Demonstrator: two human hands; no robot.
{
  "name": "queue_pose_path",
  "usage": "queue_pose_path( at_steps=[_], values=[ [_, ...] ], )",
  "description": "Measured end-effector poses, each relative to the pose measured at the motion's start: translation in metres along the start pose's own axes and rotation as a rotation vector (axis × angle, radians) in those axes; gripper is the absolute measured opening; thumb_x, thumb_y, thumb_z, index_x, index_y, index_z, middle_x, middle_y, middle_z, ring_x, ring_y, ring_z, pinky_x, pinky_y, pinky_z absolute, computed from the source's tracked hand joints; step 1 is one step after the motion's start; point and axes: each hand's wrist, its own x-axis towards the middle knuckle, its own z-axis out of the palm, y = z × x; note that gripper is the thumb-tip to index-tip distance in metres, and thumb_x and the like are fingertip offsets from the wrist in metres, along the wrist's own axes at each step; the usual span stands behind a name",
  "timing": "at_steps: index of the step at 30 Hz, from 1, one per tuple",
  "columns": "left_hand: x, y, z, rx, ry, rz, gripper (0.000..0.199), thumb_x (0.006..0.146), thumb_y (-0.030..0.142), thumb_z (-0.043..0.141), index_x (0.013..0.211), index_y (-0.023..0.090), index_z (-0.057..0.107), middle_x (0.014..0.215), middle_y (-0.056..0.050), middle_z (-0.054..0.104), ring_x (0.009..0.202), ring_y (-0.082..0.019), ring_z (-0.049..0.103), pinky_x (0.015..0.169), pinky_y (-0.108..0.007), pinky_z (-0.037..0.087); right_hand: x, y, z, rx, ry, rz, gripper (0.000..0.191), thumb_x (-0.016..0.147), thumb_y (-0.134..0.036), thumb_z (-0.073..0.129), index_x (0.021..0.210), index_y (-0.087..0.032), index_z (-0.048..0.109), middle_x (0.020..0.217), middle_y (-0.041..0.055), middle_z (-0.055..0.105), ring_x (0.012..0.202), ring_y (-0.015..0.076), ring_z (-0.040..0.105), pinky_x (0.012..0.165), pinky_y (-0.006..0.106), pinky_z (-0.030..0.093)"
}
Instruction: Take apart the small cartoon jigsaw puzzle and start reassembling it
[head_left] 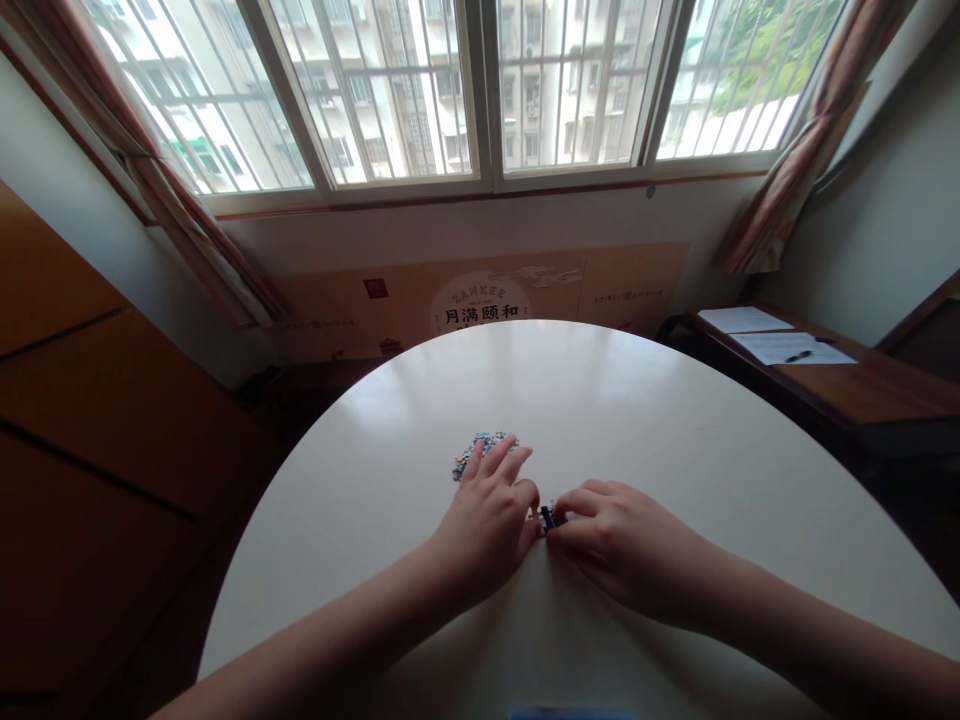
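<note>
Small dark and coloured pieces, like jigsaw pieces point(548, 517), lie on the white round table point(600, 400) between my two hands. My left hand point(491, 510) has its thumb and index finger closed at the left edge of these pieces, its other fingers stretched out. From the right, my right hand point(611, 530) pinches at the same pieces with thumb and index finger, the other fingers curled. Just beyond my left fingers sits a pile of small multicoloured pieces point(466, 462), partly hidden by them.
A wooden side table point(885, 385) at the right bears white papers point(791, 348) and a dark pen. Behind the round table are a printed beige panel point(412, 290) and a barred window. A blue-edged object point(570, 714) shows at the bottom edge.
</note>
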Motion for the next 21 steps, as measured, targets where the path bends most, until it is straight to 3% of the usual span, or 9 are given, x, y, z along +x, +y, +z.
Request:
queue_pose_path(
  at_steps=[8,21],
  values=[
    [-0.0015,-0.0011,0.0004,0.001,0.011,-0.002,0.007,0.086,0.025,0.068,0.089,0.019,0.071,0.145,-0.014,0.055,0.144,-0.037,0.037,0.12,-0.064,0.022,0.0007,-0.0005,-0.0014,0.065,0.028,0.013,0.022,0.094,-0.017,0.058,0.097,-0.026,0.077,0.099,0.0041,0.072,0.097,0.0204,0.063,0.093,0.039,0.046],
    [-0.0014,0.0006,-0.0025,0.064,-0.005,-0.02,0.015,0.089,0.031,0.066,0.088,0.018,0.072,0.144,-0.016,0.056,0.144,-0.038,0.038,0.119,-0.063,0.024,0.0023,-0.0001,-0.0021,0.073,0.027,0.024,0.024,0.096,-0.019,0.055,0.094,-0.027,0.077,0.098,0.0026,0.073,0.096,0.0203,0.063,0.094,0.04,0.045]
  ],
)
